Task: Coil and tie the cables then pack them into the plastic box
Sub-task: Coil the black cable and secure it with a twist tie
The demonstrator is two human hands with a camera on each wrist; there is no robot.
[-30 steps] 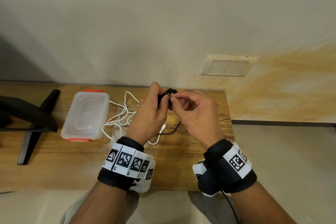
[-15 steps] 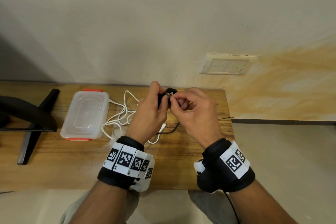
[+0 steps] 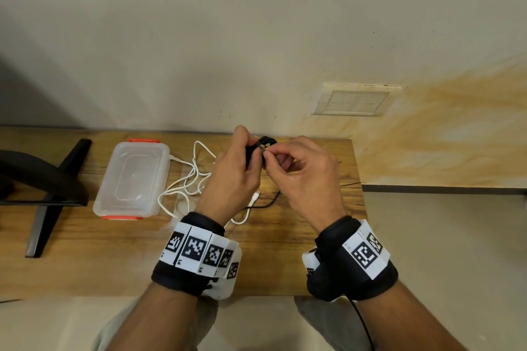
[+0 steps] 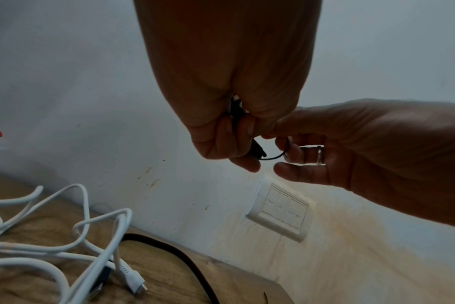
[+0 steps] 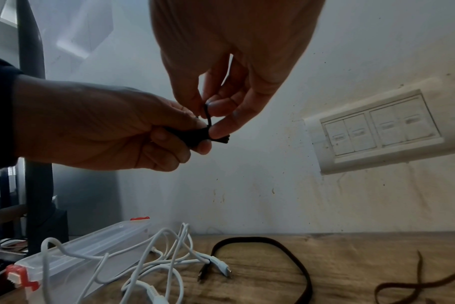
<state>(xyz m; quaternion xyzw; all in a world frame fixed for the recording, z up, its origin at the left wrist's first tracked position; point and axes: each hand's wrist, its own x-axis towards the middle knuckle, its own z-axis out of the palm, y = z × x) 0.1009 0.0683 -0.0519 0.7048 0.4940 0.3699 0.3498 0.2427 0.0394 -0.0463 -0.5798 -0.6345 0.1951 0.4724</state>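
Above the back of the wooden table (image 3: 85, 259), my left hand (image 3: 233, 177) grips a small coiled black cable (image 3: 266, 143) (image 5: 192, 134). My right hand (image 3: 299, 171) pinches a thin black tie (image 5: 207, 115) (image 4: 275, 157) looped around that coil, thumb and forefinger at its top. A loose white cable (image 3: 188, 182) (image 5: 166, 259) lies tangled on the table, to the right of the plastic box (image 3: 132, 179). The box is clear with red clips and its lid is on.
A flat black strap (image 5: 286, 253) (image 4: 174, 253) curves over the table below my hands, and thin dark ties (image 5: 418, 283) lie near the right edge. A black monitor stand (image 3: 48, 194) occupies the far left. A switch plate (image 3: 353, 101) sits on the wall behind.
My right hand has crept slightly left and closer to the coil, its wrist turning a little. The left hand and the coil stay in place.
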